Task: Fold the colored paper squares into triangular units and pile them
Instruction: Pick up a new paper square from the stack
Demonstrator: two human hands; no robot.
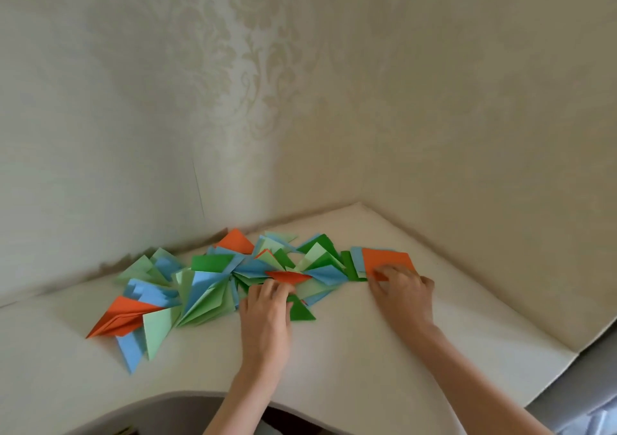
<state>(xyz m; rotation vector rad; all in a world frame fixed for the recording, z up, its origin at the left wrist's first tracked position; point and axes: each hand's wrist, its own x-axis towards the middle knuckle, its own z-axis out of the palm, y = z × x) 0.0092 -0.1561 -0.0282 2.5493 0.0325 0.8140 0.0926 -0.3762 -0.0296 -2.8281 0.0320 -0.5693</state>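
Note:
A sprawling pile of folded triangular units [200,287] in green, light green, blue and orange lies along the back of the white table [350,361]. My left hand [267,317] reaches into the pile's front, its fingertips at a folded orange unit [288,277]; whether it grips the unit I cannot tell. To the right sits a small stack of flat paper squares [357,262] with an orange square [387,261] on top. My right hand [404,296] rests on that stack and its fingertips pinch the near edge of the orange square.
The table stands in a corner of two patterned walls [233,100]. Its curved front edge [187,398] runs near me. A grey surface [587,378] lies off the right edge.

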